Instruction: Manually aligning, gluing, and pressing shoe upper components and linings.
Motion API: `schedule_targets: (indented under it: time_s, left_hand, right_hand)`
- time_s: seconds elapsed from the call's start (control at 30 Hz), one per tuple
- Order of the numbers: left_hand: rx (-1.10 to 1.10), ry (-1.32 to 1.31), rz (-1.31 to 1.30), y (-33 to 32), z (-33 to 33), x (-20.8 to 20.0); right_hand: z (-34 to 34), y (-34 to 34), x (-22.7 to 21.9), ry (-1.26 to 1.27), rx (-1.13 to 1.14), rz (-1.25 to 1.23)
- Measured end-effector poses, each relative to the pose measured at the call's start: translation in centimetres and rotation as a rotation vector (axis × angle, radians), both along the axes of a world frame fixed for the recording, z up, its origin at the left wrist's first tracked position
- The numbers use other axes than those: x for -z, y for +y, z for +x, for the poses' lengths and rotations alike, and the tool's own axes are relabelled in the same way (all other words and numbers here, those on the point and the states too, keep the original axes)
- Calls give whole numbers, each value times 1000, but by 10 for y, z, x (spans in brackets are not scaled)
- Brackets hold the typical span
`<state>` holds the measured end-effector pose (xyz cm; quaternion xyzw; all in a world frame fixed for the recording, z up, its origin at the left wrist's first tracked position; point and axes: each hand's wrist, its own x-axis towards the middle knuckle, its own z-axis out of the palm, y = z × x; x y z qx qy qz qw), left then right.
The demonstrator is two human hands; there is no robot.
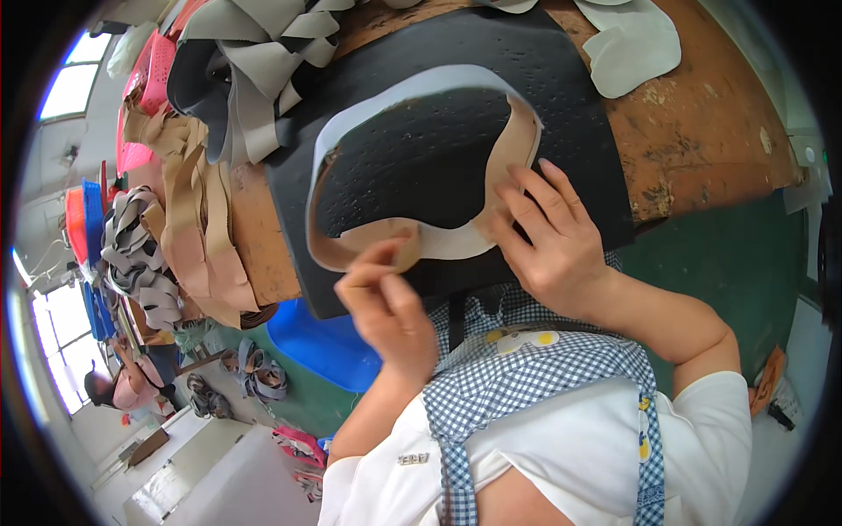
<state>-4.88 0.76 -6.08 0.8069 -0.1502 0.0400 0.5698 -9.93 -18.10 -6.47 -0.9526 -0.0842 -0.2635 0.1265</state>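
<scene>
A long, narrow strip, grey on its outer face and tan inside, stands on edge in a big open loop on a black mat. It looks like leather or a similar sheet material. At the loop's near left, my left hand is curled, thumb and fingers pinched on the strip's pale tan part; slight blur hides the exact grip. My right hand bends over the loop's near right side. Its thumb and forefinger close on the strip, and its other fingers are spread along it.
The mat lies on a worn wooden table. Grey strips heap at the far left, tan strips hang over the edge, and pale cut pieces lie at the far right. A blue plastic bin stands below. Another person is at the far left.
</scene>
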Motion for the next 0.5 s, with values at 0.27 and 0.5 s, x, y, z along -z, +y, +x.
schedule_targets:
  time_s: [0.27, 0.5]
  left_hand:
    - [102, 267, -213, -9, 4, 1]
    - [-127, 304, -612, 32, 43, -18]
  right_hand:
    - [13, 50, 20, 80, -21, 607]
    - [13, 31, 11, 76, -67, 161]
